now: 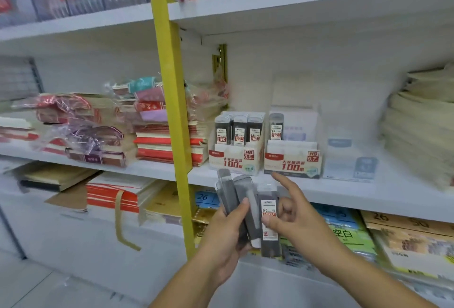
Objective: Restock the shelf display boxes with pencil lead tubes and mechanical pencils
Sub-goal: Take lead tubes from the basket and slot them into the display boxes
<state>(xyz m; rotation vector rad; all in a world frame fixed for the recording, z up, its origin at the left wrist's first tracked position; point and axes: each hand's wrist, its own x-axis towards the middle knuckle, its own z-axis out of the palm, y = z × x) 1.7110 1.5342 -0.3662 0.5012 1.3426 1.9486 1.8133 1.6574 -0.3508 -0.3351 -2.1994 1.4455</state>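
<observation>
My left hand [224, 239] grips a fan of three dark pencil lead tubes [242, 202] in front of the shelf edge. My right hand [294, 216] pinches the rightmost tube, the one with the white and red label [269, 224], between thumb and fingers, with the index finger pointing up at the shelf. Two white display boxes stand on the middle shelf just above. The HB 0.5 box [235, 158] holds three rows of tubes. The HB 0.7 box [292, 160] holds a single tube [276, 127] at its left side.
A yellow upright post [172, 101] stands just left of the boxes. Stacks of wrapped notebooks [103, 126] fill the shelf to the left. A clear display holder [351, 158] sits right of the 0.7 box, and beige paper stacks [422, 131] lie at far right. Exercise books [356, 231] lie on the lower shelf.
</observation>
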